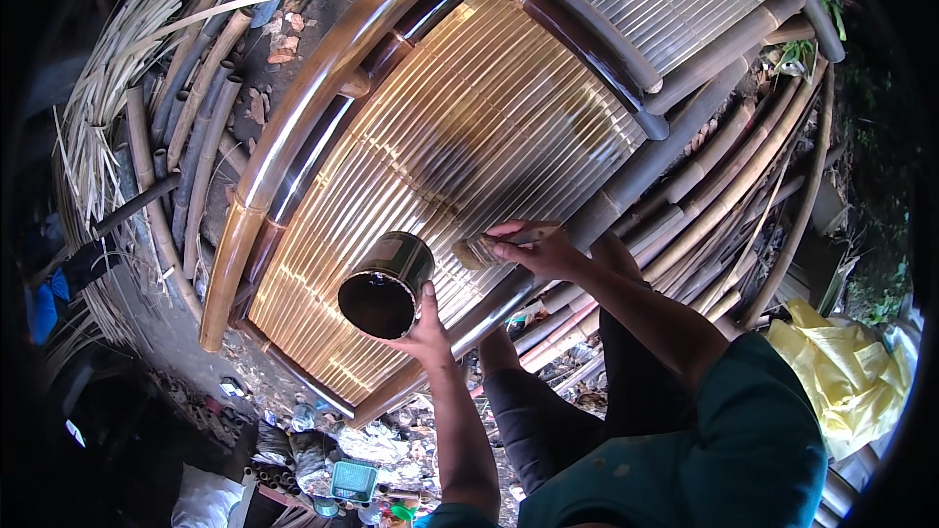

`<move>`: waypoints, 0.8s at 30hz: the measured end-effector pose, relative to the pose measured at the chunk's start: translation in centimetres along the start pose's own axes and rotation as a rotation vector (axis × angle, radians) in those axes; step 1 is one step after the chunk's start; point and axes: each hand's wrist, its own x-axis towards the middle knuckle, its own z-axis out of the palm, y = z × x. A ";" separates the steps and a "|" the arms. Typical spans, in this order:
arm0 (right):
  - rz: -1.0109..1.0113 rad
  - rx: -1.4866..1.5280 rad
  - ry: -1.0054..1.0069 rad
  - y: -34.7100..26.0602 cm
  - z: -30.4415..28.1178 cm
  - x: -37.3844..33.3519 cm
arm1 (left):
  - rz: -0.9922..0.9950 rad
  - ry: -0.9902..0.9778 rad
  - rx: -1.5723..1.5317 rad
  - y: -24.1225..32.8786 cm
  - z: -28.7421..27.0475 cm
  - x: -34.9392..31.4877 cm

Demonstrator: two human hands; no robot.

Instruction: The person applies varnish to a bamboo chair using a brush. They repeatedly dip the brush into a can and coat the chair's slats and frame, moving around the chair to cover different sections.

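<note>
Remotely, I see the left hand (426, 329) cupping a can (403, 254) and the right hand (540, 250) pinching a brush (473, 253), both over the slatted bamboo panel (460, 98); likely coating it, next needing steady strokes.

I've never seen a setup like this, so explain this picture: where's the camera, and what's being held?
No machine here, just a person's bare hands. The one picture comes from a wide fisheye camera on the person's head, looking down, so straight edges curve. Below lies a slatted panel, bordered by thick bamboo poles. The left hand holds a dark can over it, open mouth in view. The right hand holds a bristly brush down at the slats.
</note>
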 end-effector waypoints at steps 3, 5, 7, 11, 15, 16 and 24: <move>0.018 -0.398 -0.110 1.0 -2.9 2.6 | -0.178 -0.059 -0.076 0.4 -1.8 1.2; 0.097 -0.566 0.085 -2.1 -10.2 4.8 | -0.100 -0.008 -0.067 -0.2 -2.4 1.4; -0.363 -0.239 0.461 -0.6 -20.0 7.3 | -0.026 0.049 -0.088 0.7 -2.0 1.4; -0.478 -0.284 0.628 -2.0 -16.8 9.2 | -0.042 0.020 -0.059 0.3 -3.2 1.3; -0.546 -0.645 -0.041 0.7 2.4 7.9 | -0.090 0.059 -0.047 0.0 -3.4 0.9; -0.466 -0.620 -0.046 0.7 2.5 8.5 | -0.113 0.056 -0.079 -0.3 -3.8 0.8; -0.268 -0.567 0.752 -3.6 -25.3 12.3 | -0.145 0.135 -0.200 -1.2 -5.1 -0.1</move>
